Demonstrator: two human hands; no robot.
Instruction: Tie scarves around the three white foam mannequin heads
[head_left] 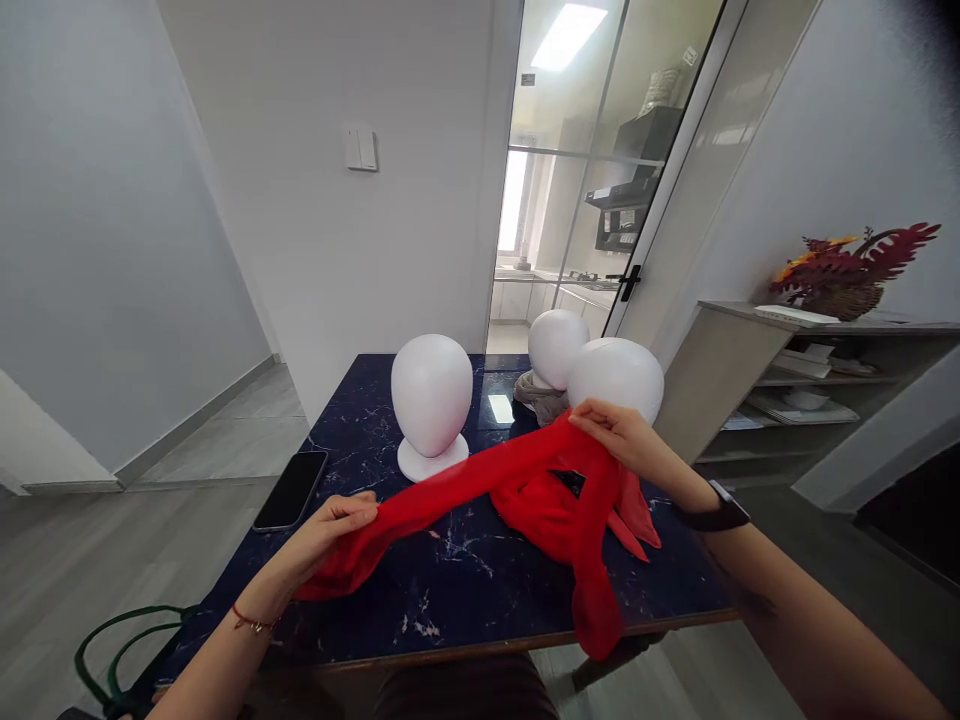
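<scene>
A red scarf (480,474) is stretched between my two hands above the dark blue table. My left hand (341,522) pinches it at the left, low over the table. Up at the right, my right hand (611,432) grips it in front of a white mannequin head (619,372). From there one length hangs down past the table's front edge, and more red cloth lies bunched on the tabletop. Another white mannequin head (432,395) stands on its round base behind the stretched part. A third head (558,345), with grey cloth (541,398) around its base, stands farther back.
On the table (360,420), a black phone (291,491) lies at the left edge. Green cord handles (124,640) stick out at the lower left. A glass door (577,180) is behind the table, and a shelf unit (795,385) stands at the right.
</scene>
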